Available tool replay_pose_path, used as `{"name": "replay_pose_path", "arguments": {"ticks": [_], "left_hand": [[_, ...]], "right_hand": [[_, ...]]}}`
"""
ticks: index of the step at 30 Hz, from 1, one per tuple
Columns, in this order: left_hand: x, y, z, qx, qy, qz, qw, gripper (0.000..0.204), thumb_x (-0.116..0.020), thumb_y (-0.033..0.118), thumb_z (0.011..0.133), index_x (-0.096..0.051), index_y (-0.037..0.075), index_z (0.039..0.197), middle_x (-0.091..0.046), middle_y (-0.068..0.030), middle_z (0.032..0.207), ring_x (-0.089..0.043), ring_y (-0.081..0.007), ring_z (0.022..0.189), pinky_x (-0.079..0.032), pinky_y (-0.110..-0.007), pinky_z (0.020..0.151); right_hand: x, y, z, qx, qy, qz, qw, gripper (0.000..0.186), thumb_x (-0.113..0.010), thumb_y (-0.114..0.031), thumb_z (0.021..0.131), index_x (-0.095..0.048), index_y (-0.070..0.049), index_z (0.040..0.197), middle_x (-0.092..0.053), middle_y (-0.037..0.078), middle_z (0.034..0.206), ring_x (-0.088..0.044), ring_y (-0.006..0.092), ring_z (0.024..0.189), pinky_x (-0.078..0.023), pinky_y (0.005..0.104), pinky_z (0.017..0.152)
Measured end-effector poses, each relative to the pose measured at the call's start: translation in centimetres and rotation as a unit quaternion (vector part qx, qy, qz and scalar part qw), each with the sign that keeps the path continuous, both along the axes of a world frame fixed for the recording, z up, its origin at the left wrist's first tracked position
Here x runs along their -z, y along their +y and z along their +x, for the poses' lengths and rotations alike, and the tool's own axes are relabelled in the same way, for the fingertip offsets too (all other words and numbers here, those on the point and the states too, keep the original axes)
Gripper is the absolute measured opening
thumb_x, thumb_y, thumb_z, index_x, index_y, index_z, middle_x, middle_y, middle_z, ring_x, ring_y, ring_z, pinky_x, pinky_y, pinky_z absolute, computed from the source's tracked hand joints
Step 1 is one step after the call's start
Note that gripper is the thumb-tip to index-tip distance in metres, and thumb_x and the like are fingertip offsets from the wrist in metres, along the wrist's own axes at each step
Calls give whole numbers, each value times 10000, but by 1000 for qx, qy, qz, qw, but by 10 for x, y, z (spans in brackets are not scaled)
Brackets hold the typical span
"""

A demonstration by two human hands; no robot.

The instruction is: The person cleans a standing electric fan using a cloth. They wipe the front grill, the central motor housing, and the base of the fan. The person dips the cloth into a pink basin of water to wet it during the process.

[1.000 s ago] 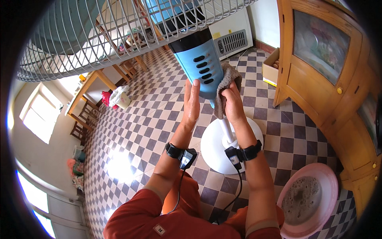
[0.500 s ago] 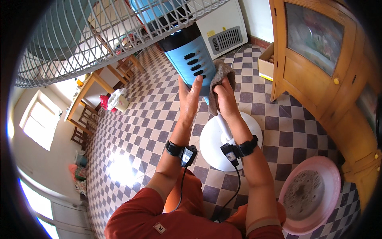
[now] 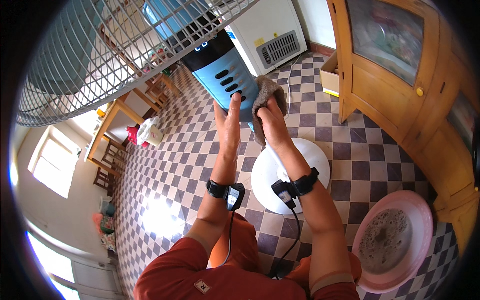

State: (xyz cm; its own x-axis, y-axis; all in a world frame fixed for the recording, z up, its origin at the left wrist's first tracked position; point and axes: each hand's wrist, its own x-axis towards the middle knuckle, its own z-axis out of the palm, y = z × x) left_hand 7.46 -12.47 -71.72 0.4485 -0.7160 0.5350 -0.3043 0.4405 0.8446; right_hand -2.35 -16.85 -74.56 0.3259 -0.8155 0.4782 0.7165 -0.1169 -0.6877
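A standing fan [image 3: 227, 75] with a blue and black control panel and several dark oval buttons rises in front of me. Its grey wire cage [image 3: 130, 55] fills the upper left, and its white round base [image 3: 265, 185] rests on the floor. My left hand [image 3: 229, 120] wraps the lower left side of the panel, the thumb lying near the lowest button. In my right hand [image 3: 274, 122] is a brown cloth [image 3: 270, 92], pressed against the panel's right edge. Its fingers are partly hidden by the cloth.
A pink basin [image 3: 420, 225] of murky, foamy water stands on the checkered floor at lower right. Wooden cabinets [image 3: 380, 90] line the right side. Beyond the fan is a white appliance [image 3: 267, 30] with a vent, and a cardboard box [image 3: 330, 75] sits beside the cabinet.
The fan's panel and cage have shifted a little to the left and down in view, both hands moving along with them. The cloth remains in my right hand at the panel's edge.
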Motion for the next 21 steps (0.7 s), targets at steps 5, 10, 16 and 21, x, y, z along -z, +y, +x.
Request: {"name": "replay_pose_path", "arguments": {"ticks": [5, 10, 16, 21], "left_hand": [[0, -1, -2, 4, 2, -5, 1000, 751, -584, 487, 877, -301, 14, 1387, -397, -176, 1338, -357, -264, 1263, -251, -425, 1071], [-2, 0, -2, 10, -5, -10, 1000, 749, -572, 499, 878, -305, 22, 1390, -393, -179, 1348, -349, -271, 1275, -247, -439, 1073], [-4, 1, -6, 2, 0, -23, 1000, 601, -581, 368, 918, -341, -14, 1315, -466, -173, 1225, -457, -215, 1135, -396, -345, 952], [-2, 1, -1, 8, -4, -28, 1000, 637, -590, 404, 902, -348, -17, 1314, -461, -178, 1230, -448, -233, 1151, -369, -370, 983]], "right_hand": [[3, -4, 2, 13, -9, -21, 1000, 436, -385, -53, 802, -407, 8, 1233, -438, 62, 990, -402, 99, 795, -400, 226, 719], [1, -1, 3, 4, -13, -11, 1000, 449, -384, -43, 799, -401, 16, 1244, -416, 80, 1068, -403, 115, 859, -399, 241, 789], [3, -2, 5, 5, -34, -6, 999, 468, -381, -26, 796, -393, 16, 1262, -415, 78, 1085, -402, 104, 874, -403, 227, 791], [-1, 1, 0, -40, -29, 18, 999, 474, -377, -23, 796, -390, 13, 1268, -414, 69, 1083, -400, 115, 880, -398, 240, 807]]}}
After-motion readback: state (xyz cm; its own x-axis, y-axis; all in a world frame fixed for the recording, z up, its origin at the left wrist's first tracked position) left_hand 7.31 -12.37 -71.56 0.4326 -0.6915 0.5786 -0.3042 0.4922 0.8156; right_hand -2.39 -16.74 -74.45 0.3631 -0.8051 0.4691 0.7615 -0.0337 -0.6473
